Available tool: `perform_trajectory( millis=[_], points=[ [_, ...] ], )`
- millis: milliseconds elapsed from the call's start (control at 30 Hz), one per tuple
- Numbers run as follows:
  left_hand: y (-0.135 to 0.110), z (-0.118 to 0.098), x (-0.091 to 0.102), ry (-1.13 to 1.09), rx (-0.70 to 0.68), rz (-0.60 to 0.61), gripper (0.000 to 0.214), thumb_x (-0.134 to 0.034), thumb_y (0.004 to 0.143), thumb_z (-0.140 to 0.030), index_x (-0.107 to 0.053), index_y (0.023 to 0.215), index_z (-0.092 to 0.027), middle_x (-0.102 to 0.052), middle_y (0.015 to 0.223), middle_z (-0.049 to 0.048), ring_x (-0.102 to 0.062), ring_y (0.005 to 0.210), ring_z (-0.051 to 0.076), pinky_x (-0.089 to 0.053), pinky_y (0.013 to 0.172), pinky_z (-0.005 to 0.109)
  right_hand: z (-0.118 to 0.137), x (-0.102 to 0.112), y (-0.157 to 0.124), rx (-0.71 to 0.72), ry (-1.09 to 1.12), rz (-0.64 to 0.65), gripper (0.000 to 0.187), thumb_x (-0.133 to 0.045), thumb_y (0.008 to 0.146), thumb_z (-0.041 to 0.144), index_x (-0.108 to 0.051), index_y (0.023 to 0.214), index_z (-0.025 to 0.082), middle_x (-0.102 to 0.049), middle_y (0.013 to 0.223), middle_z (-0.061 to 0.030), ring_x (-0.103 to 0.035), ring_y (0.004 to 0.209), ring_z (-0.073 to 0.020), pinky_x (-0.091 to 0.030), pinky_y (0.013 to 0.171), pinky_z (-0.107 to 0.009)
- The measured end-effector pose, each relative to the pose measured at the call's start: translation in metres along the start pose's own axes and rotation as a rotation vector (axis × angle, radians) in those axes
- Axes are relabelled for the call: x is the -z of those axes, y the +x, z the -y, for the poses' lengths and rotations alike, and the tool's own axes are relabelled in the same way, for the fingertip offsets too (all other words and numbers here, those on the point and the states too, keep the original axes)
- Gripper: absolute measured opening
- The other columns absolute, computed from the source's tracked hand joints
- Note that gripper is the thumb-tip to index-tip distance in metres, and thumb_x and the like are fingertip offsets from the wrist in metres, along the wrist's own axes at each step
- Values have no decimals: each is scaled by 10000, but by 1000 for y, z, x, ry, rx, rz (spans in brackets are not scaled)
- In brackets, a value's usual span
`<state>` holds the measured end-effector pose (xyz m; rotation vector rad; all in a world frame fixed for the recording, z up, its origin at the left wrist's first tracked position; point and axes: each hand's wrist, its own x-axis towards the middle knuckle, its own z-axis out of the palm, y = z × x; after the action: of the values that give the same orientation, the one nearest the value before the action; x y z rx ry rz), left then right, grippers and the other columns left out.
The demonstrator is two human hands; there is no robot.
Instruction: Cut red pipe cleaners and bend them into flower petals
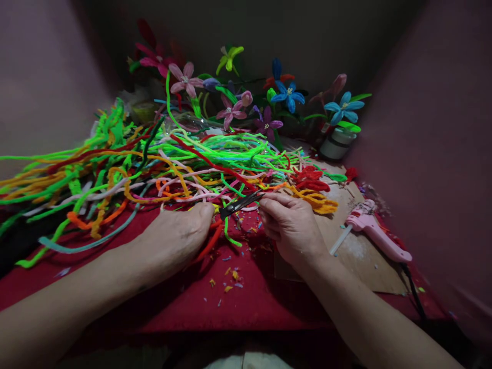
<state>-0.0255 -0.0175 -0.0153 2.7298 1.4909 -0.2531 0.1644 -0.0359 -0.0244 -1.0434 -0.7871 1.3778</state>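
Note:
My right hand (291, 224) is closed round black scissors (240, 204), whose blades point left toward my left hand. My left hand (177, 236) rests knuckles-up on the red cloth (246, 302), fingers curled under over a red pipe cleaner (209, 245); what they grip is hidden. A green pipe cleaner piece (229, 234) lies between the hands. Just beyond both hands spreads a big heap of pipe cleaners (154, 164) in green, orange, pink and red.
A pink glue gun (374, 230) lies on a cardboard sheet (361, 261) at the right. Finished pipe-cleaner flowers (269, 97) stand at the back, beside a small jar (336, 142). Coloured snippets litter the cloth. Red and orange coiled pieces (313, 189) lie near the scissors.

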Motion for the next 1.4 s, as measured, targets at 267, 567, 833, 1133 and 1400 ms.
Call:
perform_trajectory(
  millis=[267,567,833,1133,1400],
  points=[
    [-3,-2,-1,9,29,-104,171,-315,819,-135,-481,819,-173,-515,588,32,-492,479,177,-215,455,286,0,-1,0,-12,-5,4,63,-647,636,200,-605,634,153,-421,448,68,-267,366,-29,-140,328,-166],
    [-1,-2,-1,85,2,-41,227,-276,828,-119,-497,848,-164,-538,575,51,-534,484,203,-245,430,293,1,-1,-1,-22,-42,17,106,-634,638,208,-558,584,158,-403,450,72,-253,370,-30,-140,334,-171],
    [-3,-5,0,24,-5,29,245,-250,846,-164,-491,894,-164,-595,670,92,-577,550,231,-321,476,303,-1,0,-1,1,-52,32,142,-618,658,184,-514,564,167,-354,466,77,-233,390,-34,-133,340,-175],
    [-2,1,-8,-102,-51,55,208,-283,837,-184,-472,921,-170,-609,723,105,-593,590,233,-378,527,321,-2,1,0,2,-47,26,92,-612,661,171,-543,599,164,-364,466,77,-234,388,-36,-129,341,-179],
    [-3,-1,-8,-132,-41,51,167,-304,839,-187,-462,893,-173,-600,708,95,-567,573,219,-377,534,316,-2,0,-1,7,-61,49,166,-595,677,171,-489,550,162,-347,460,81,-228,383,-32,-132,339,-180]
  ],
)
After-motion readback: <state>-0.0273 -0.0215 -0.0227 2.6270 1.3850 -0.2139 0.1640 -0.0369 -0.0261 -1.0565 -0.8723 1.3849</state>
